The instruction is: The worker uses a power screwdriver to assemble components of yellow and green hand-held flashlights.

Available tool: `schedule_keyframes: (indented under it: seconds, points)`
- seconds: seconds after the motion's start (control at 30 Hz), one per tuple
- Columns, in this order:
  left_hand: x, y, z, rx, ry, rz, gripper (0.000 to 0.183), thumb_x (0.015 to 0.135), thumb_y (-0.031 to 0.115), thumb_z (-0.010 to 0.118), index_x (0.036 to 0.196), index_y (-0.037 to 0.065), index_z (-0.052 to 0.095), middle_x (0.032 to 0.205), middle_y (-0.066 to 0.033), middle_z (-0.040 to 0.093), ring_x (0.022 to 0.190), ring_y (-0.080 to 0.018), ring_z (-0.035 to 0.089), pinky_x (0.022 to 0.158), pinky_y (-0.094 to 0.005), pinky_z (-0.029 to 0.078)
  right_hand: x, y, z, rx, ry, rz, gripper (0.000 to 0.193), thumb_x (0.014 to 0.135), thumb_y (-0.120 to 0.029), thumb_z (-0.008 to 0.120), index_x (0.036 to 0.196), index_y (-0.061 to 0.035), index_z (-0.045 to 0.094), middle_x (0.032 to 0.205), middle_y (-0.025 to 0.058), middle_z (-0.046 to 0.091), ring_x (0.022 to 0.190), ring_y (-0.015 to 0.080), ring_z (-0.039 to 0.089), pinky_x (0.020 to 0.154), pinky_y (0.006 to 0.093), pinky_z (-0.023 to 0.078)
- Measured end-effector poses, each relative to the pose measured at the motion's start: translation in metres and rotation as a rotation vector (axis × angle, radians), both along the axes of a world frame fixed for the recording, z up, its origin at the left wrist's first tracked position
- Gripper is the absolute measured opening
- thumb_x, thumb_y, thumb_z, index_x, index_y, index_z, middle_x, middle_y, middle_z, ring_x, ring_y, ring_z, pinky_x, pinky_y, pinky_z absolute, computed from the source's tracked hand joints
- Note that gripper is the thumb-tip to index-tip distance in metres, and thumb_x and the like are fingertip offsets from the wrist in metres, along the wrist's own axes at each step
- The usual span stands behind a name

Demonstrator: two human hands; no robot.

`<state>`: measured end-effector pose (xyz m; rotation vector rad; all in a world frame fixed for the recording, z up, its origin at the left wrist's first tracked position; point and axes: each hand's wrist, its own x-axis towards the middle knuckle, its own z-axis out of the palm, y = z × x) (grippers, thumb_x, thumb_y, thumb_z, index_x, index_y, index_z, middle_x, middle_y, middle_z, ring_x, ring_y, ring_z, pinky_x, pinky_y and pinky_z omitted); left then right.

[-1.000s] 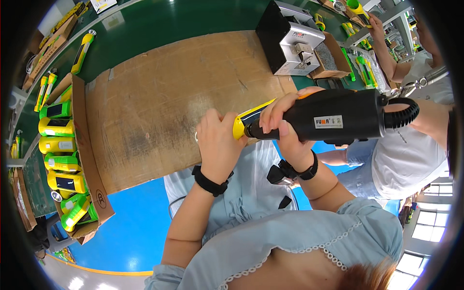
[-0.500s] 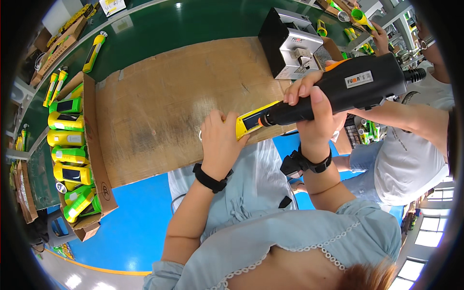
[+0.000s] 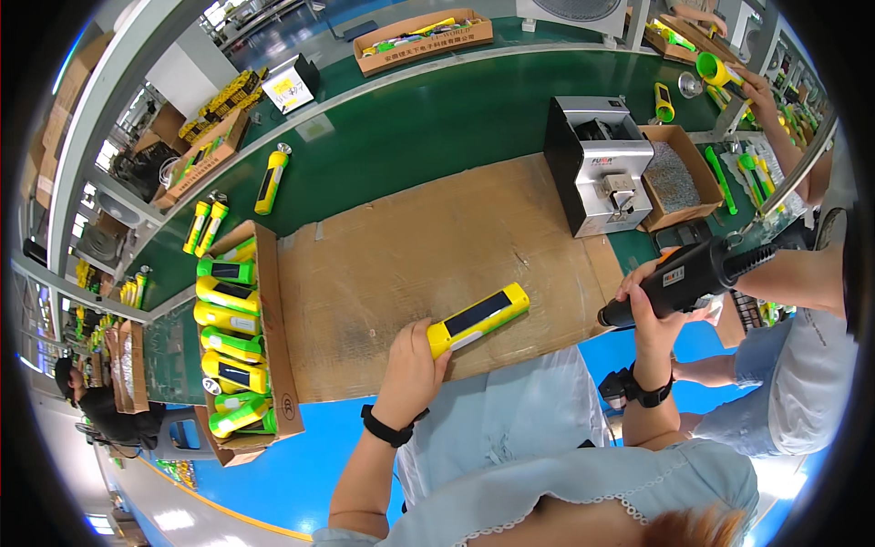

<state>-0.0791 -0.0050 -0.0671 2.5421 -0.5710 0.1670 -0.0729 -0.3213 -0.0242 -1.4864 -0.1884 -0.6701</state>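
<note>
Hands (image 3: 410,372) hold a black driver (image 3: 684,281) and yellow flashlight (image 3: 478,316), one end hidden.

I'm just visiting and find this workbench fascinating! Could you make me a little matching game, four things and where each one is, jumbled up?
Things:
1. Yellow flashlight
2. Black power tool
3. Silver-and-black machine
4. Box of flashlights

Places:
A. By the cardboard sheet's far right corner
B. In the right hand
C. Along the sheet's left edge
D. In the left hand

Pairs: 1-D, 2-B, 3-A, 4-C

White-shirted co-worker (image 3: 807,387) at right, cardboard box (image 3: 427,53) at the back, perhaps a grey stool (image 3: 180,430) lower left.
</note>
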Motion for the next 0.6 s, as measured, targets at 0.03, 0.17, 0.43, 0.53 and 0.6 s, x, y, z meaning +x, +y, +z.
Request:
schedule_keyframes:
  seconds: [0.03, 0.17, 0.43, 0.53, 0.6]
  points:
    - [0.006, 0.000, 0.002, 0.017, 0.013, 0.021, 0.051, 0.083, 0.013, 0.064, 0.124, -0.006, 0.040, 0.113, -0.0268, 0.048, 0.102, -0.0428, 0.048, 0.089, -0.0455, 0.041, 0.002, -0.003, -0.003, 0.013, 0.006, 0.005, 0.055, 0.080, 0.005, 0.058, 0.126, -0.0014, 0.027, 0.079, 0.0091, 0.052, 0.066, 0.0176, 0.055, 0.063, 0.0302, 0.048]
    - [0.053, -0.007, 0.005, 0.080, 0.045, 0.089, 0.046, 0.084, 0.017, 0.063, 0.118, -0.006, 0.044, 0.105, -0.0263, 0.050, 0.095, -0.0430, 0.050, 0.085, -0.0457, 0.043, 0.010, -0.004, -0.005, 0.047, 0.040, 0.041, 0.059, 0.077, 0.004, 0.062, 0.124, -0.0012, 0.027, 0.078, 0.0087, 0.053, 0.067, 0.0173, 0.056, 0.064, 0.0294, 0.048]
    - [0.234, -0.071, -0.016, 0.196, -0.169, 0.225, 0.049, 0.074, 0.024, 0.074, 0.106, -0.004, 0.050, 0.100, -0.0233, 0.051, 0.098, -0.0387, 0.051, 0.081, -0.0436, 0.047, 0.023, 0.008, -0.033, -0.029, -0.018, 0.157, 0.070, 0.068, 0.011, 0.065, 0.127, -0.0009, 0.030, 0.092, 0.0140, 0.056, 0.075, 0.0155, 0.056, 0.062, 0.0264, 0.046]
    - [0.293, -0.116, -0.020, 0.099, -0.136, 0.307, 0.051, 0.075, 0.029, 0.074, 0.107, -0.003, 0.050, 0.105, -0.0214, 0.046, 0.099, -0.0378, 0.051, 0.082, -0.0445, 0.048, 0.024, 0.022, -0.066, 0.028, -0.016, 0.087, 0.067, 0.078, 0.001, 0.064, 0.134, 0.0002, 0.029, 0.100, 0.0120, 0.055, 0.088, 0.0183, 0.055, 0.081, 0.0321, 0.046]
    - [0.324, -0.131, -0.028, 0.110, -0.144, 0.349, 0.055, 0.075, 0.033, 0.074, 0.109, -0.003, 0.050, 0.108, -0.0201, 0.044, 0.099, -0.0365, 0.051, 0.081, -0.0426, 0.049, 0.026, 0.028, -0.078, -0.060, -0.044, 0.059, 0.063, 0.080, 0.000, 0.063, 0.134, 0.0009, 0.030, 0.105, 0.0125, 0.055, 0.091, 0.0176, 0.054, 0.085, 0.0312, 0.043]
